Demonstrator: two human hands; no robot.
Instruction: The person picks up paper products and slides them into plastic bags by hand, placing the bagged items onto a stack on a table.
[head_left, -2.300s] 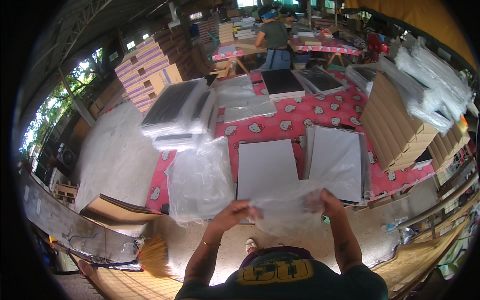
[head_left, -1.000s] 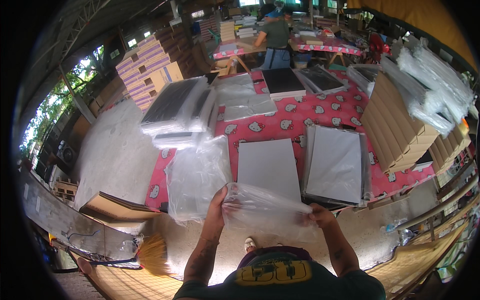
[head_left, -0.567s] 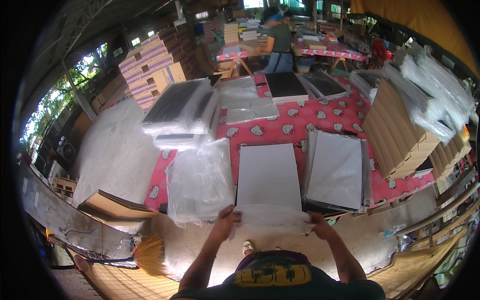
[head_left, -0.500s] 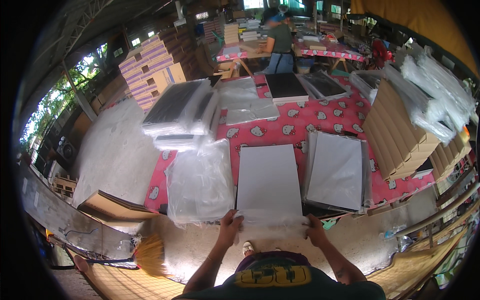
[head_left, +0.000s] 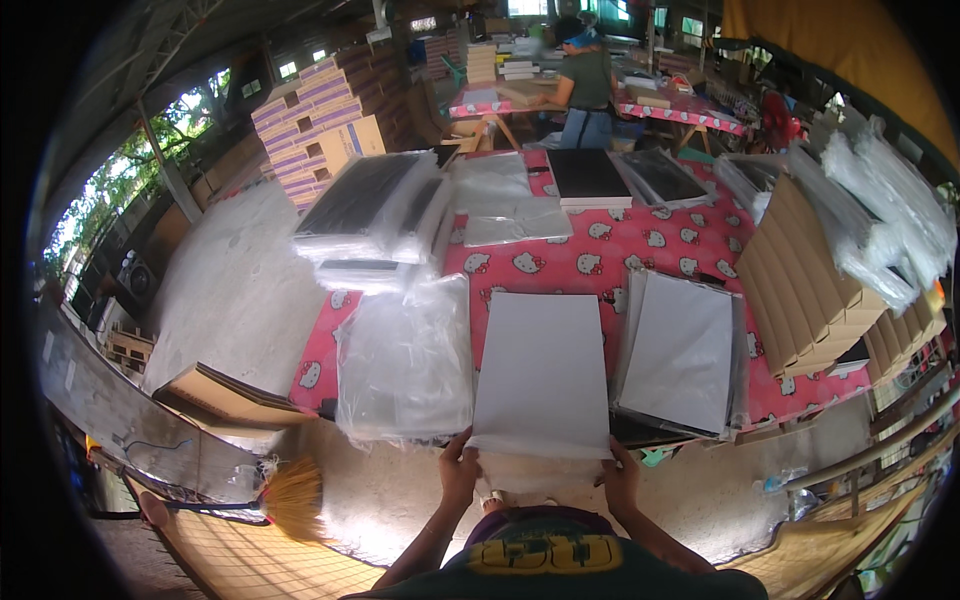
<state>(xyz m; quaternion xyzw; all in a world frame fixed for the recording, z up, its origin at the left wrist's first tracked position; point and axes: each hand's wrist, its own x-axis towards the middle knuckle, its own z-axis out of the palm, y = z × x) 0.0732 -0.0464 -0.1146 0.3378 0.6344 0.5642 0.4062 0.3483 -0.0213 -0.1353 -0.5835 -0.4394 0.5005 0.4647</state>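
A white rectangular panel [head_left: 541, 365] lies at the table's near edge, right in front of me. A clear plastic bag [head_left: 540, 447] covers its near end. At the bag's near left corner, my left hand [head_left: 459, 470] is closed on the plastic. My right hand [head_left: 620, 473] pinches the opposite corner. A pile of clear plastic bags [head_left: 405, 372] lies just left of the panel. To the right, another white panel [head_left: 680, 350] rests on a stack of plastic-wrapped panels.
Bagged dark panels [head_left: 360, 205] are stacked at the far left of the pink patterned tablecloth [head_left: 600, 255]. A dark-topped panel stack [head_left: 588, 178] stands at the back. Folded cardboard [head_left: 805, 285] and bundled plastic [head_left: 885, 205] crowd the right. Another person [head_left: 588, 90] works beyond.
Both hands have moved slightly, the right one inward, and the plastic bag now overlaps the panel's near end more smoothly. The view has shifted a little.
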